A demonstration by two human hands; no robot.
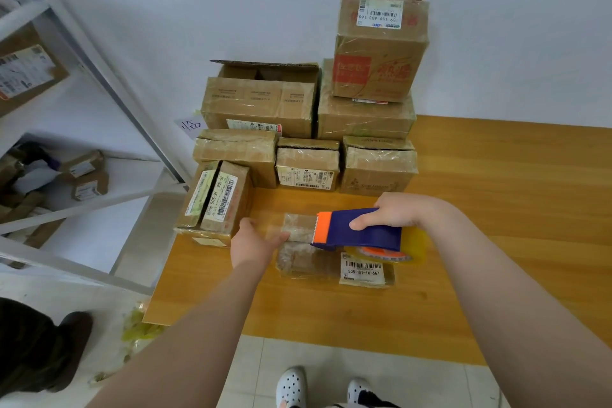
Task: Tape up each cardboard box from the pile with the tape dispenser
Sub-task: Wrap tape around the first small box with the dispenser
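Flat box point(331, 258), long axis left–right, under both grips: right hand point(394, 210) clasping tape dispenser point(359, 228) above it; left hand point(256, 242) pinching tape end

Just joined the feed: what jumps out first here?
The blue-and-orange tape dispenser in the right hand, over a small box at table centre. The left hand pulls the tape end. Behind, a pile of boxes stacks against the wall.
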